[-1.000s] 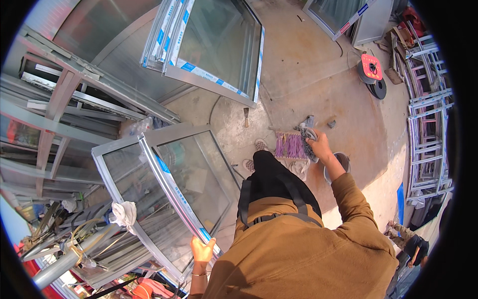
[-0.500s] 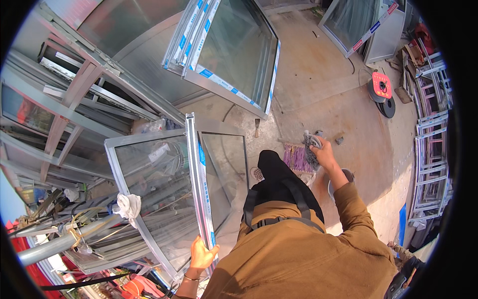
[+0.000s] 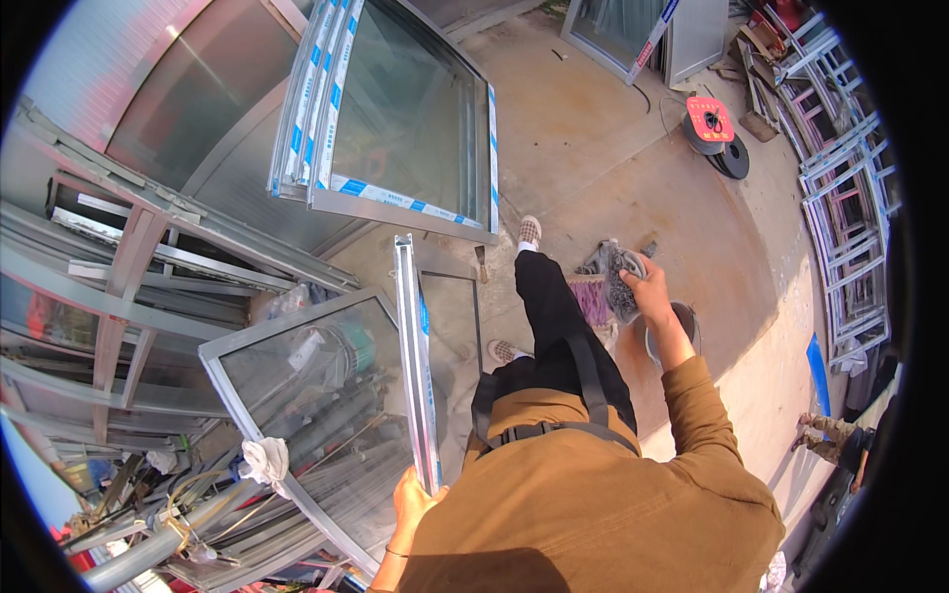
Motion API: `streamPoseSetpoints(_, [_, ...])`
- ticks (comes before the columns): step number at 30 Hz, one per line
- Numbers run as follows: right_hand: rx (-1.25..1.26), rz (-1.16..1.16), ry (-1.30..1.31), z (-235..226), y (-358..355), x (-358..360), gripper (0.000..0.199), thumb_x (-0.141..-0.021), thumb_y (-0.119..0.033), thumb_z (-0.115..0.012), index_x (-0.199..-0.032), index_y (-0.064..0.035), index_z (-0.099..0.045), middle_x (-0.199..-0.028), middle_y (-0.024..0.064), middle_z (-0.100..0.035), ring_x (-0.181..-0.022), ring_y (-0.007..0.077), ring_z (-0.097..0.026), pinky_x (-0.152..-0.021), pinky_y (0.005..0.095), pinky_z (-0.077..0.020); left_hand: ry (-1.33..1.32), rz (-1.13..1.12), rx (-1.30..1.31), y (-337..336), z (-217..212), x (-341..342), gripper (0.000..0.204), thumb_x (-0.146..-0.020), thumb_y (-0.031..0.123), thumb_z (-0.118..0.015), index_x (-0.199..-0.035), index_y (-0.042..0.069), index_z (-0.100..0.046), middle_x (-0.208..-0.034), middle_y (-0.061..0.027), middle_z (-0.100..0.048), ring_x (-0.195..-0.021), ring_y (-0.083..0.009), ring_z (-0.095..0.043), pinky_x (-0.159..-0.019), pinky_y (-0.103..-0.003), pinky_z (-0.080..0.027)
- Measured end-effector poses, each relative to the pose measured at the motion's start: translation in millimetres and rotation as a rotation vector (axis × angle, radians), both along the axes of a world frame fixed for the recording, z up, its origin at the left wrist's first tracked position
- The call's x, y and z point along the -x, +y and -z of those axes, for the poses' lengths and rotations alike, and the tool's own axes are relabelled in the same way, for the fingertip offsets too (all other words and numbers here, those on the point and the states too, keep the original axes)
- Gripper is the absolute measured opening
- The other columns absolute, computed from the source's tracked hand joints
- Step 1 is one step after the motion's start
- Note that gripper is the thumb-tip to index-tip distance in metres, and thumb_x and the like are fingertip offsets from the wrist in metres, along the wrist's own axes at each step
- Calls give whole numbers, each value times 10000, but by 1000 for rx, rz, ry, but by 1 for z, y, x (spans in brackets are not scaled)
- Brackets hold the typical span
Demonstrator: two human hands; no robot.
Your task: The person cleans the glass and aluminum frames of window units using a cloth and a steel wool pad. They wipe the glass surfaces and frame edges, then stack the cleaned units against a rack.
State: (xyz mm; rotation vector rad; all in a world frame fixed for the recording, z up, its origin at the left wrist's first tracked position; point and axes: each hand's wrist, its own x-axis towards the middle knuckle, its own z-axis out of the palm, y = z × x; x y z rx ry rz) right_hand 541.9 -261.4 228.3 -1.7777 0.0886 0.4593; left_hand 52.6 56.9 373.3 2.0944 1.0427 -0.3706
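Observation:
My left hand (image 3: 415, 506) is closed round the near end of an upright glass window sash (image 3: 413, 356), which has a metal edge strip with partly blue and white film. In my right hand (image 3: 647, 289) is a crumpled grey rag (image 3: 623, 296), held out over the floor. Below the rag lies a purple striped mat or cloth (image 3: 593, 301), partly hidden by it. A bucket (image 3: 689, 314) stands beside my right forearm, which hides part of it. Left of the sash leans another framed glass pane (image 3: 297, 361), with a bunched white cloth (image 3: 265, 461) at its frame.
Ahead stand several stacked window frames (image 3: 405, 119) edged in blue and white tape. A scraper (image 3: 481, 263) is on the floor near them. Farther right sit a red-topped cable reel (image 3: 709, 121) and a stack of metal frames (image 3: 845, 237). Metal racks (image 3: 129, 316) fill the left side.
One of my feet has stepped forward toward the taped frames. Most of the scene has shifted left in view. Both hands keep their hold on the sash and the rag.

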Motion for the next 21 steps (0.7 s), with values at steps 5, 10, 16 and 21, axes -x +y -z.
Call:
streamPoseSetpoints(5, [-34,153,37,-12,-28,-39,358,-1002,-12,-713,-1359,15,-715,-1163,41,-770,-1040,143,-705,-945,318,-555,127,35,-4,7,0,-37,581,-729,226,-935,-1203,9,-677,-1089,-257,-754,-1042,-469,-739,-883,-532,-585])
streamPoseSetpoints(10, [-81,305,118,2,-43,-95,348,-1005,-5,-712,-1351,30,-711,-1120,71,-779,-956,156,-731,-858,319,-584,183,63,15,18,-29,-100,580,-751,234,-917,-1217,-7,-671,-1071,-270,-751,-1021,-483,-741,-889,-532,-584])
streamPoseSetpoints(16, [-12,263,172,30,-35,-203,299,-1000,0,-706,-1296,19,-739,-1075,49,-772,-929,142,-710,-835,324,-568,142,71,127,21,-70,-189,695,-812,339,-880,-1371,-3,-650,-1277,-271,-718,-1197,-480,-694,-997,-493,-557])
streamPoseSetpoints(21, [-8,194,126,52,-19,-279,276,-989,-14,-722,-1261,20,-755,-1049,39,-770,-919,131,-703,-827,320,-562,186,73,167,26,-81,-265,618,-816,233,-872,-1327,-26,-638,-1200,-272,-730,-1115,-492,-710,-959,-484,-562])
